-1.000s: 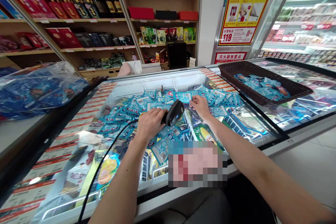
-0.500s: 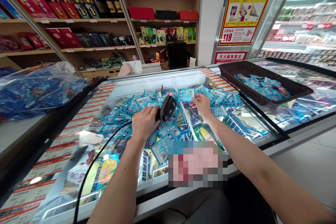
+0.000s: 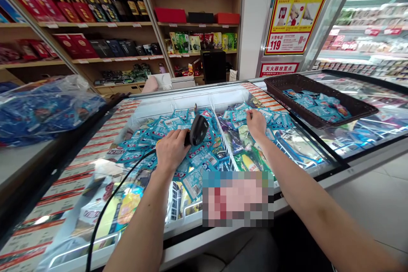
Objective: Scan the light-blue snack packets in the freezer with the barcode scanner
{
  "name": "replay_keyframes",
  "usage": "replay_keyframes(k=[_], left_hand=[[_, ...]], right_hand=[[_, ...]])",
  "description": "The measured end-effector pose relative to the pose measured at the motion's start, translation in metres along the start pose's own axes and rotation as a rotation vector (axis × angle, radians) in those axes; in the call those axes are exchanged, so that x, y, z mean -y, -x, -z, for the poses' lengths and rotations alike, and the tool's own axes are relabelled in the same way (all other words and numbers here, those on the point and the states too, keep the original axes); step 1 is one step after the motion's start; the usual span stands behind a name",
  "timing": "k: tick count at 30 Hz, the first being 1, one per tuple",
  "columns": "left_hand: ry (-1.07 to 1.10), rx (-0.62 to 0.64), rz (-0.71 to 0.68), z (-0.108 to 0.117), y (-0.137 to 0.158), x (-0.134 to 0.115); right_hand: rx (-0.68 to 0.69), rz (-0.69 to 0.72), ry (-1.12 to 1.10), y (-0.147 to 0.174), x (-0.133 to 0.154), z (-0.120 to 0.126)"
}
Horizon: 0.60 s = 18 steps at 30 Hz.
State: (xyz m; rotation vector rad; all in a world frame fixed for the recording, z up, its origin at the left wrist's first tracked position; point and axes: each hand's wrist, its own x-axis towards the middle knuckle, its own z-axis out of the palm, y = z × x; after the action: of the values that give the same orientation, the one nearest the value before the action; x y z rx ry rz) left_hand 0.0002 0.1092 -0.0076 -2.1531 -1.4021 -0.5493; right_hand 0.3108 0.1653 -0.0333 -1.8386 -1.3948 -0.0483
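Note:
My left hand (image 3: 172, 149) is wrapped round the grip of a black corded barcode scanner (image 3: 199, 130), its head pointing right above the freezer. Many small blue packets (image 3: 167, 124) lie scattered under and around it on the left side of a white wire divider (image 3: 224, 136). To the right of the divider, my right hand (image 3: 256, 124) is closed, with thumb and fingertips pinched at the edge of a blue packet (image 3: 239, 116). More blue packets (image 3: 280, 120) are piled beside that hand. Larger frozen food bags (image 3: 250, 159) show below it.
A dark brown basket (image 3: 277, 93) holding blue packets rests on the freezer at right. On the left sits a clear plastic bag (image 3: 47, 108) full of blue packets. The scanner's black cable (image 3: 110, 204) crosses the freezer's front left. Stocked shelves (image 3: 102, 25) stand behind.
My right hand has moved right with the blue packet, from beside the divider to over the right-hand pile. My left hand and the scanner have shifted slightly left.

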Motion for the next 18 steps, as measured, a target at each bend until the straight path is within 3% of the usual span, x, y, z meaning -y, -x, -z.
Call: replay_keyframes(k=[8, 13, 18], left_hand=[[0.009, -0.006, 0.024, -0.002, 0.001, -0.001], [0.0, -0.003, 0.054, -0.005, 0.003, 0.001], [0.01, -0.028, 0.106, -0.003, 0.004, 0.002]], right_hand=[[-0.107, 0.19, 0.276, 0.012, 0.015, 0.012], [0.053, 0.469, 0.313, 0.019, 0.023, 0.006], [0.061, 0.431, 0.276, 0.023, 0.021, 0.0]])
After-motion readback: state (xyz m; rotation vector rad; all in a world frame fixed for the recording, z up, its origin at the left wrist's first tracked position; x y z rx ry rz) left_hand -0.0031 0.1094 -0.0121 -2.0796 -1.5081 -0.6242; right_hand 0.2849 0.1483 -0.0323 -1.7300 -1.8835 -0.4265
